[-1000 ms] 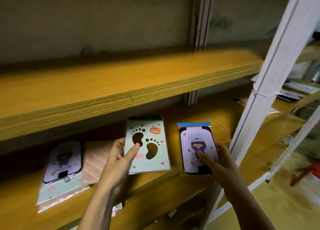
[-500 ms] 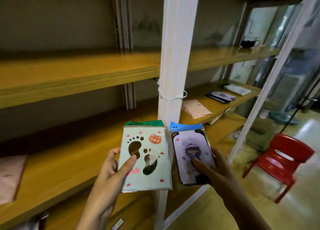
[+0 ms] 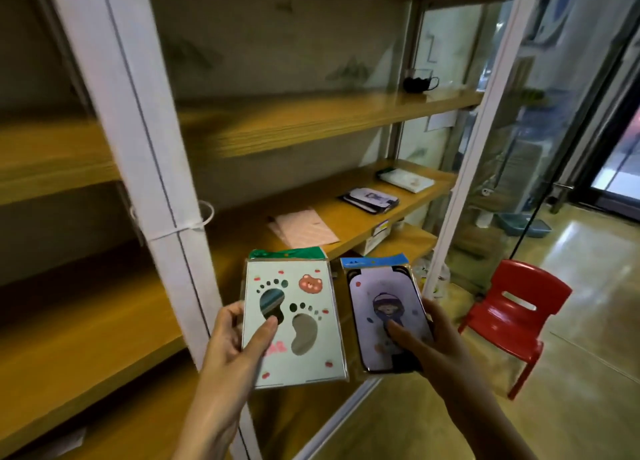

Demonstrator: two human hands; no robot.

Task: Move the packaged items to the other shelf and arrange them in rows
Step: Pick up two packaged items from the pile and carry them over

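My left hand (image 3: pixel 231 348) grips a pale green footprint package (image 3: pixel 294 324) with a green header, thumb across its front. Beside it, my right hand (image 3: pixel 424 341) holds a lilac package (image 3: pixel 382 314) with a blue header and a cartoon figure, thumb on its face. Both packages are upright in the air in front of the white upright post (image 3: pixel 138 154). On the right-hand wooden shelf (image 3: pixel 349 217) lie a pink package (image 3: pixel 303 227), a dark stack of packages (image 3: pixel 370 199) and a white package (image 3: pixel 405 179).
A second white post (image 3: pixel 485 137) bounds the right shelf bay. The left bay's shelf (image 3: pixel 79 335) lies at the left. A black object (image 3: pixel 419 83) sits on the upper shelf. A red chair (image 3: pixel 512 317) stands on the floor at the right, glass panels behind it.
The view has swung right, from the left shelf bay to the right one. Both hands still hold their packages, carried rightward past the white post.
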